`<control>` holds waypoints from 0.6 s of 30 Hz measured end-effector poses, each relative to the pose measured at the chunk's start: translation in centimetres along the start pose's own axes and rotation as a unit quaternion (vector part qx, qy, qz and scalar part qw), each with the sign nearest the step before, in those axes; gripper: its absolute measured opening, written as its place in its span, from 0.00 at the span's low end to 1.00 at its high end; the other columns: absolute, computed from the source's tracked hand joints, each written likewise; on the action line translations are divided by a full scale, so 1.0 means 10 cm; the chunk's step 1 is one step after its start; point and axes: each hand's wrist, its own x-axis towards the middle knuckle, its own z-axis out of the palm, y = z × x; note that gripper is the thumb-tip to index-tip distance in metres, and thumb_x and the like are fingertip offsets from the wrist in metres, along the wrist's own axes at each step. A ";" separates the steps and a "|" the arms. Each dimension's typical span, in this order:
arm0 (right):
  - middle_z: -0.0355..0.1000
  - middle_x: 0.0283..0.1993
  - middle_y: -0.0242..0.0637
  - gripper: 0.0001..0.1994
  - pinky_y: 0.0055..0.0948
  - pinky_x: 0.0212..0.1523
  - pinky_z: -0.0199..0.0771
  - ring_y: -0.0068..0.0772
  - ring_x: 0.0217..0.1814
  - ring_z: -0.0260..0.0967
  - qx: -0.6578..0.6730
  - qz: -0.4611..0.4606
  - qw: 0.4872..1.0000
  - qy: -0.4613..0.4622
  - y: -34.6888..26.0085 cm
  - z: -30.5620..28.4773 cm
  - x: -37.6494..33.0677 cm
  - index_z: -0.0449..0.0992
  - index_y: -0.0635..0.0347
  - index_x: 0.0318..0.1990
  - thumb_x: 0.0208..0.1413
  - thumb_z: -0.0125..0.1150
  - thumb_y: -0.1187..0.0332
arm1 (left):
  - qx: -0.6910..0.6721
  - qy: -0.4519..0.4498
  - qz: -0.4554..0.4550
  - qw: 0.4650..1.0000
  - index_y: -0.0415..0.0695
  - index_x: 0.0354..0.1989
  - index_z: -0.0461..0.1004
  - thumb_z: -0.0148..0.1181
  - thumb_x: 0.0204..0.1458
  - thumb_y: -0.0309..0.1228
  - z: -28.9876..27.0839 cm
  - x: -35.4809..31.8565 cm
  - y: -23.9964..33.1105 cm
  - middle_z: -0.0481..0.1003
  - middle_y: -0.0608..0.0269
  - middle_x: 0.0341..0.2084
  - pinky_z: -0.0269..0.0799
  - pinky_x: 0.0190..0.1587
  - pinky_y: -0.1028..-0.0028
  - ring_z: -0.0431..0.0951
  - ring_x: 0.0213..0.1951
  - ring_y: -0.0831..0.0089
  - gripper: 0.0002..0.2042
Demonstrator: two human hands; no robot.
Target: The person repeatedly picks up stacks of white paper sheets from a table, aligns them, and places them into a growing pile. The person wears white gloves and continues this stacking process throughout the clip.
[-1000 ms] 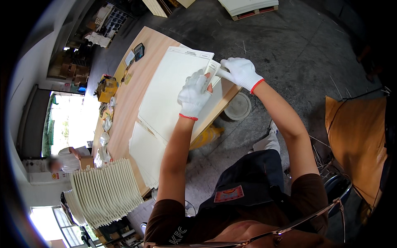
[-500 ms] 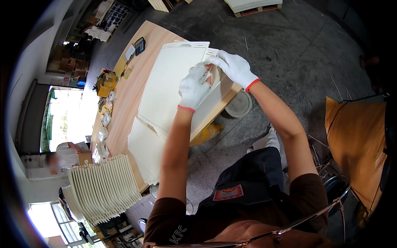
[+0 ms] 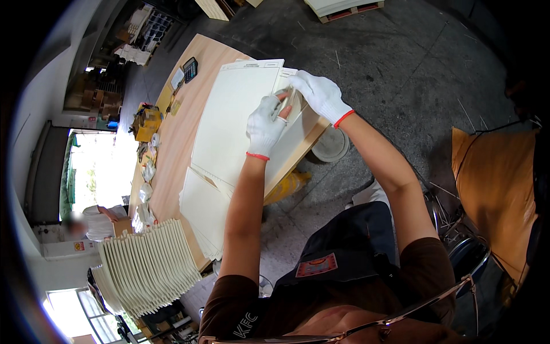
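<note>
Both gloved hands met over the cream sheet (image 3: pixel 235 114). The left hand (image 3: pixel 264 123) pinched a thin strip (image 3: pixel 285 103) while the right hand (image 3: pixel 319 94) lay curled on the sheet's edge, likely steadying it.

hands: white knit gloves, red cuffs | brown short-sleeved shirt | dark apron, red badge

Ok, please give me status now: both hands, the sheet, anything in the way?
Left hand and right hand, white gloves, both pinch the near edge of the cream card sheet. Sheet lies flat on wooden table. Nothing blocks it.
</note>
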 end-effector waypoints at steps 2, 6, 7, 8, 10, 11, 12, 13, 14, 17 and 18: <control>0.78 0.37 0.46 0.25 0.44 0.41 0.73 0.50 0.40 0.76 -0.030 0.005 0.999 -0.017 -0.04 -0.04 -0.03 0.71 0.47 0.56 0.66 0.36 0.43 | 0.011 0.021 -0.007 1.000 0.50 0.52 0.77 0.58 0.57 0.33 0.02 -0.01 0.01 0.78 0.55 0.44 0.73 0.48 0.73 0.80 0.42 0.62 0.14; 0.78 0.35 0.45 0.24 0.45 0.39 0.73 0.50 0.38 0.76 -0.035 -0.006 0.999 -0.011 -0.03 -0.02 -0.02 0.69 0.48 0.55 0.66 0.36 0.44 | 0.042 0.008 0.013 0.999 0.53 0.51 0.77 0.57 0.57 0.33 0.03 -0.01 -0.06 0.77 0.58 0.38 0.73 0.43 0.72 0.79 0.38 0.63 0.14; 0.78 0.35 0.46 0.24 0.45 0.39 0.73 0.50 0.38 0.76 -0.034 -0.007 0.999 -0.011 -0.01 -0.01 -0.02 0.69 0.48 0.55 0.66 0.36 0.44 | 0.043 -0.006 0.025 0.999 0.53 0.51 0.77 0.58 0.56 0.32 0.03 -0.01 -0.07 0.77 0.58 0.36 0.73 0.42 0.71 0.79 0.37 0.63 0.14; 0.78 0.35 0.46 0.23 0.45 0.39 0.73 0.50 0.38 0.76 -0.033 -0.008 0.999 -0.012 0.01 0.01 -0.02 0.69 0.48 0.55 0.66 0.36 0.45 | 0.057 -0.006 0.028 0.998 0.53 0.51 0.77 0.59 0.56 0.32 0.04 -0.02 -0.07 0.76 0.59 0.35 0.73 0.41 0.71 0.78 0.35 0.64 0.14; 0.78 0.35 0.46 0.23 0.45 0.38 0.73 0.50 0.38 0.76 -0.035 -0.007 0.999 -0.012 0.03 0.01 -0.01 0.69 0.48 0.55 0.66 0.36 0.45 | 0.085 -0.007 0.034 0.996 0.53 0.51 0.77 0.60 0.55 0.32 0.03 -0.02 0.05 0.75 0.60 0.32 0.73 0.39 0.71 0.78 0.33 0.65 0.14; 0.78 0.35 0.46 0.23 0.45 0.38 0.73 0.50 0.38 0.76 -0.038 -0.005 0.999 -0.011 0.04 0.01 0.00 0.69 0.49 0.55 0.66 0.36 0.45 | 0.085 -0.004 0.036 0.996 0.54 0.51 0.77 0.61 0.54 0.32 0.04 -0.02 0.04 0.74 0.60 0.32 0.73 0.39 0.71 0.77 0.32 0.65 0.15; 0.78 0.35 0.46 0.23 0.45 0.38 0.73 0.50 0.38 0.76 -0.040 -0.005 0.999 -0.010 0.04 0.02 0.00 0.69 0.49 0.55 0.66 0.36 0.45 | 0.085 0.000 0.038 0.996 0.54 0.51 0.77 0.61 0.54 0.32 0.04 -0.02 0.02 0.74 0.59 0.31 0.73 0.39 0.71 0.77 0.32 0.65 0.15; 0.78 0.35 0.46 0.23 0.45 0.38 0.73 0.50 0.38 0.76 -0.039 -0.004 0.999 -0.010 0.03 0.01 0.00 0.69 0.49 0.55 0.66 0.36 0.45 | 0.085 0.003 0.040 0.996 0.54 0.51 0.77 0.62 0.54 0.32 0.04 -0.02 0.01 0.74 0.59 0.31 0.73 0.38 0.72 0.77 0.31 0.65 0.15; 0.78 0.35 0.46 0.23 0.45 0.39 0.73 0.50 0.38 0.76 -0.039 -0.004 0.999 -0.010 0.03 0.01 -0.01 0.69 0.49 0.55 0.66 0.36 0.45 | 0.081 0.005 0.039 0.996 0.54 0.51 0.77 0.62 0.54 0.32 0.04 -0.02 0.01 0.74 0.59 0.31 0.73 0.38 0.71 0.77 0.31 0.64 0.15; 0.78 0.35 0.47 0.23 0.45 0.39 0.73 0.51 0.38 0.76 -0.052 0.004 0.998 -0.018 0.02 0.00 -0.01 0.68 0.49 0.55 0.67 0.36 0.45 | 0.071 0.016 0.021 0.997 0.55 0.51 0.77 0.62 0.54 0.32 0.04 -0.02 0.03 0.74 0.59 0.32 0.73 0.38 0.71 0.77 0.32 0.63 0.15; 0.78 0.35 0.47 0.23 0.45 0.39 0.73 0.51 0.38 0.76 -0.059 0.007 0.998 -0.023 0.02 -0.01 -0.01 0.68 0.49 0.55 0.67 0.35 0.45 | 0.070 0.023 0.006 0.997 0.55 0.51 0.78 0.62 0.53 0.32 0.05 -0.03 0.03 0.74 0.59 0.32 0.73 0.38 0.70 0.77 0.32 0.62 0.15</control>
